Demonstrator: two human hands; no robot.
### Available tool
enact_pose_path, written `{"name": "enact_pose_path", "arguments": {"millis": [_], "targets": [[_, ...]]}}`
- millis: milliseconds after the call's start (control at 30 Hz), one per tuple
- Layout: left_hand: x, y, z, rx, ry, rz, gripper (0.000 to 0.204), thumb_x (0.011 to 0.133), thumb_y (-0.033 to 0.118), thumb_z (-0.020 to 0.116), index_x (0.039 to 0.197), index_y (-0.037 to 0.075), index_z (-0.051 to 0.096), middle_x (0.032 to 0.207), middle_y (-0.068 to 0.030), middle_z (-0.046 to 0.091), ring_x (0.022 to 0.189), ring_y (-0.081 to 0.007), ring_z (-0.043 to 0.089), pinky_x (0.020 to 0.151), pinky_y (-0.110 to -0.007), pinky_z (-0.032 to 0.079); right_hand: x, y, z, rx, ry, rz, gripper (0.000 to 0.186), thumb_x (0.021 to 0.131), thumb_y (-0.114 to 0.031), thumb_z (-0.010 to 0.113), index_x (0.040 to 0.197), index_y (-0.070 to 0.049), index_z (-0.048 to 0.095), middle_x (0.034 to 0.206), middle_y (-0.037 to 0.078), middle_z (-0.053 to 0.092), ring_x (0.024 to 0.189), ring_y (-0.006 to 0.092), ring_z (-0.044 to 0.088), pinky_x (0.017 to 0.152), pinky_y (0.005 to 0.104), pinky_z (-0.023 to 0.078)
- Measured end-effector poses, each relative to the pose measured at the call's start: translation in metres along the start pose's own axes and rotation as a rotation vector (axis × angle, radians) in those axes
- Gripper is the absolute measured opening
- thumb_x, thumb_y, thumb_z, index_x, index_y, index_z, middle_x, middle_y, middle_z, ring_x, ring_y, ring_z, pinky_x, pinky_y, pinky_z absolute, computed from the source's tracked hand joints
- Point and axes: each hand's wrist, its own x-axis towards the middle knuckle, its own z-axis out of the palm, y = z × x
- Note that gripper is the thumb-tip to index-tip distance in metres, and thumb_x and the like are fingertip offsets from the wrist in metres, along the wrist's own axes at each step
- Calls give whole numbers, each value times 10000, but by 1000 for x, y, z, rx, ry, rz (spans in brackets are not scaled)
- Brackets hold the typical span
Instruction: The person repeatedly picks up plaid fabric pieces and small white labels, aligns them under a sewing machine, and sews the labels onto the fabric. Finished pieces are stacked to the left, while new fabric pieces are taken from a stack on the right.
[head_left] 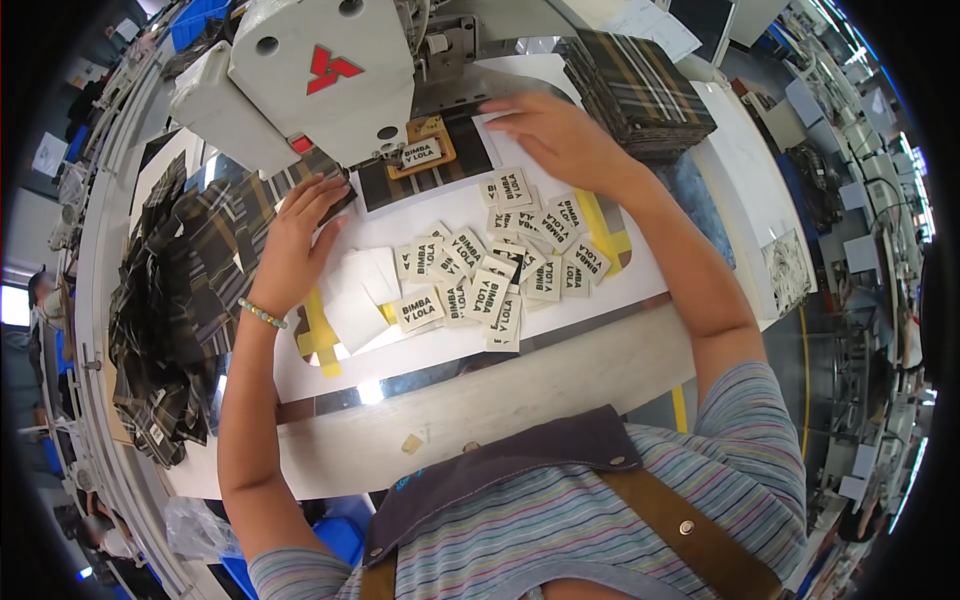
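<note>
My left hand (302,228) lies with fingers outstretched on dark plaid fabric (235,215), left of the sewing machine head (325,80). Under the machine, a yellowish frame (447,163) surrounds a small cream label (421,153) with dark lettering, on a plaid piece (380,190). My right hand (562,137) hovers at the right of that piece, fingers apart and slightly blurred, with nothing visible in them. Whether its fingertips touch the surface I cannot tell. Many loose cream labels (542,280) are spread over the white work surface (570,312) between my forearms.
A tall stack of plaid pieces (655,95) stands at the back right. Plaid cloth (160,395) hangs in a heap off the left side. Blank white paper slips (355,290) lie near my left wrist. Yellow tape (600,230) marks the work surface.
</note>
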Motion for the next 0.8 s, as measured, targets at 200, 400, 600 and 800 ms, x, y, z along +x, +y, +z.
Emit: {"name": "enact_pose_path", "arguments": {"millis": [200,400,600,800], "targets": [[11,16,13,-14,-41,29,397,1012,123,687,1395,26,658,1534,-102,617,1452,-419,498,1218,-489,429,-20,21,-1,-59,68,67,279,968,-32,614,1181,-63,792,1367,79,705,1258,291,653,1054,409,551],[19,14,24,11,-77,69,444,1022,99,649,1461,39,612,1614,-89,547,1425,-428,480,1258,-501,352,-19,17,7,-47,-6,68,312,958,10,617,1212,-54,786,1393,87,696,1333,312,606,1095,412,533],[26,17,26,14,-109,56,442,1043,142,636,1473,45,614,1616,-87,542,1419,-399,491,1261,-507,338,-19,30,6,23,-8,63,301,955,5,623,1201,-52,786,1366,87,703,1311,308,619,1086,416,531],[24,8,32,33,-120,105,466,1048,168,629,1499,54,608,1596,-92,559,1393,-379,499,1262,-513,320,-16,26,10,2,-10,37,291,954,8,626,1194,-48,781,1347,91,703,1288,304,634,1068,408,540]]}}
